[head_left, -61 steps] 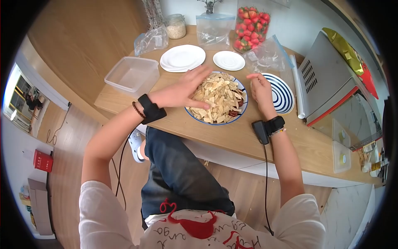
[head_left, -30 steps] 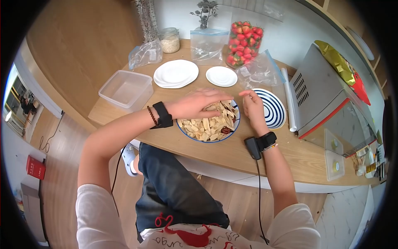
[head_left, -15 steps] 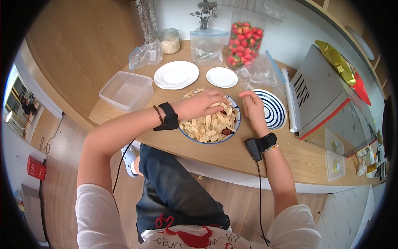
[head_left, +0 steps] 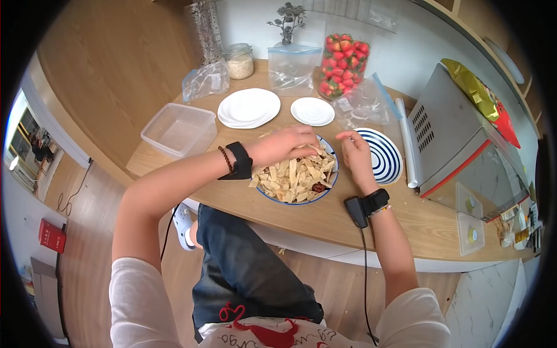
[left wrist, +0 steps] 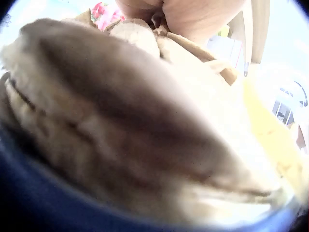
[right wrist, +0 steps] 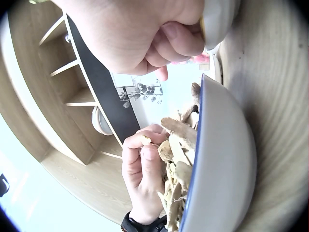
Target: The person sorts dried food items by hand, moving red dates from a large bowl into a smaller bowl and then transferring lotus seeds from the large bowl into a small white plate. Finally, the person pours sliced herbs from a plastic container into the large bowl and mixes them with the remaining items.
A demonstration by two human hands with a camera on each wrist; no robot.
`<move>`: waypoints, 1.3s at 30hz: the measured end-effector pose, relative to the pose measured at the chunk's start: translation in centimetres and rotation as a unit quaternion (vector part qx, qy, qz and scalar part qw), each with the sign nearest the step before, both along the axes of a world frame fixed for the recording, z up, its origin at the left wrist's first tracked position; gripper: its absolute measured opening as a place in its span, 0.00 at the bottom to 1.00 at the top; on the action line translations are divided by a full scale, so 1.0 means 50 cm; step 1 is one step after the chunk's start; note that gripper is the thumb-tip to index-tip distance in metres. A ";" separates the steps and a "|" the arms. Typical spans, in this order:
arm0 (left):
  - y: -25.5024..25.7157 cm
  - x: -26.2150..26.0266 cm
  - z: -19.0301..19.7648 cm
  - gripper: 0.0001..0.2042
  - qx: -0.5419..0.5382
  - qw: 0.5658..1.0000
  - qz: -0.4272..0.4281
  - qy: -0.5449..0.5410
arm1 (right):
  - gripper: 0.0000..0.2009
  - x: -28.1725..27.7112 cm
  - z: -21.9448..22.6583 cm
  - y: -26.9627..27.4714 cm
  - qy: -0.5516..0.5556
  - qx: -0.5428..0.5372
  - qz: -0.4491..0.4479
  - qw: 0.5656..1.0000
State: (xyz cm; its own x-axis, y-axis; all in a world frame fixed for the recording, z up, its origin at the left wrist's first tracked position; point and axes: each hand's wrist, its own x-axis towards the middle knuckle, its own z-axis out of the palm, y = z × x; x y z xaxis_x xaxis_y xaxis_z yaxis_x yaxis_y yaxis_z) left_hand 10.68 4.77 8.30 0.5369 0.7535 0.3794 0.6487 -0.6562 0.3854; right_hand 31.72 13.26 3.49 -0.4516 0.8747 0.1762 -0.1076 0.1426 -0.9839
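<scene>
A blue-rimmed white bowl (head_left: 300, 203) (right wrist: 227, 159) is heaped with pale dried slices (head_left: 290, 181) (right wrist: 179, 140); a dark red piece (head_left: 318, 188) shows among them. Over the heap, my left hand (head_left: 285, 145) (right wrist: 145, 169) pinches a small pale piece (right wrist: 146, 140) between thumb and fingers. In the left wrist view, blurred slices (left wrist: 120, 111) fill the foreground, below part of the hand (left wrist: 193, 14). My right hand (head_left: 358, 159) (right wrist: 137, 31) lies between the bowl and a blue-striped plate (head_left: 383, 165), fingers loosely curled, index finger partly extended, with nothing visible in it.
A clear plastic box (head_left: 178, 130) stands left of the bowl. Behind are white plates (head_left: 249, 107), a small dish (head_left: 312, 111), plastic bags (head_left: 293, 69), a jar (head_left: 239, 62) and a container of strawberries (head_left: 342, 66). A grey appliance (head_left: 444, 116) stands right.
My left hand, spread flat over the slices earlier, has bent its fingers and drawn back slightly to the left, uncovering more of the heap. My right hand has stayed beside the bowl.
</scene>
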 end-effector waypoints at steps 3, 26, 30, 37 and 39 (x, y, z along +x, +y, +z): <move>0.003 -0.003 0.007 0.10 -0.002 1.000 0.008 -0.026 | 0.07 -0.001 0.001 0.000 0.002 0.000 0.002 1.000; 0.019 -0.025 0.117 0.13 -0.225 0.830 0.115 -0.497 | 0.07 0.001 0.002 -0.002 0.001 -0.003 0.007 1.000; 0.017 -0.099 0.147 0.12 -0.207 0.778 0.111 -0.583 | 0.08 0.001 0.002 0.000 0.001 0.000 0.007 1.000; -0.087 -0.332 0.156 0.10 -0.136 0.757 0.192 -0.609 | 0.08 0.000 -0.003 0.002 0.003 0.002 0.003 1.000; -0.126 -0.396 0.140 0.10 -0.120 0.754 0.240 -0.600 | 0.07 0.001 -0.005 0.004 -0.011 0.007 0.015 1.000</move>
State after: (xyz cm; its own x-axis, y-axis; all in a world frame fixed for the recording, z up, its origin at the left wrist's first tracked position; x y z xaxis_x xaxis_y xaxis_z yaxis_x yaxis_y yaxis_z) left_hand -9.14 -1.54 15.29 -0.4411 0.8757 0.1966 -0.1202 -0.2747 0.9540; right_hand 31.77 13.44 3.23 -0.4811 0.8585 0.1773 -0.0899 0.1529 -0.9842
